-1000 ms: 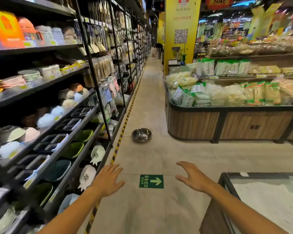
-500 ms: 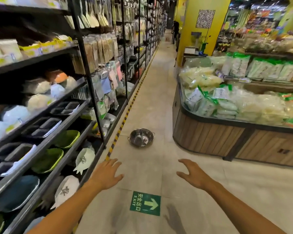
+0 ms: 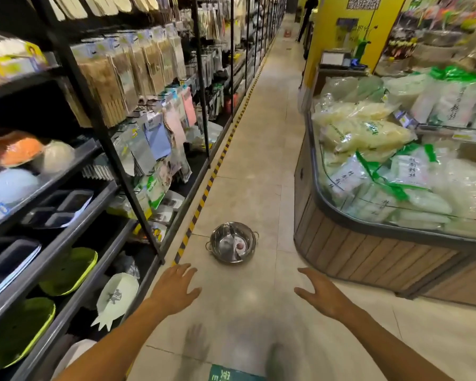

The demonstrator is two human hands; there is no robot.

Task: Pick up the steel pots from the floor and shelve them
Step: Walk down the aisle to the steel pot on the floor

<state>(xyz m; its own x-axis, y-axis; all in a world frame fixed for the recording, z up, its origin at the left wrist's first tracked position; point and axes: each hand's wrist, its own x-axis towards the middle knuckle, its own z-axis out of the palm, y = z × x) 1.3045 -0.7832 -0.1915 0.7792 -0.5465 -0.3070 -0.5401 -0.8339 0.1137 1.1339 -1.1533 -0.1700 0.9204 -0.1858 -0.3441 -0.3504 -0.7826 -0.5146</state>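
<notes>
A shiny steel pot (image 3: 232,242) with two small side handles and a divider inside sits upright on the tiled aisle floor, close to the yellow-black floor stripe. My left hand (image 3: 174,287) is stretched out, fingers apart, a short way in front of the pot and to its left. My right hand (image 3: 320,293) is also spread and empty, lower right of the pot. Neither hand touches it.
Black shelving (image 3: 102,149) with plates, trays and hanging goods lines the left. A wood-sided display counter (image 3: 349,251) full of bagged noodles stands on the right. A yellow pillar (image 3: 333,37) and a distant person (image 3: 307,15) are far down the aisle.
The view has moved forward along the aisle, so the pot is nearer and larger. The green exit floor sign has slid to the bottom edge. Both hands stay spread and empty.
</notes>
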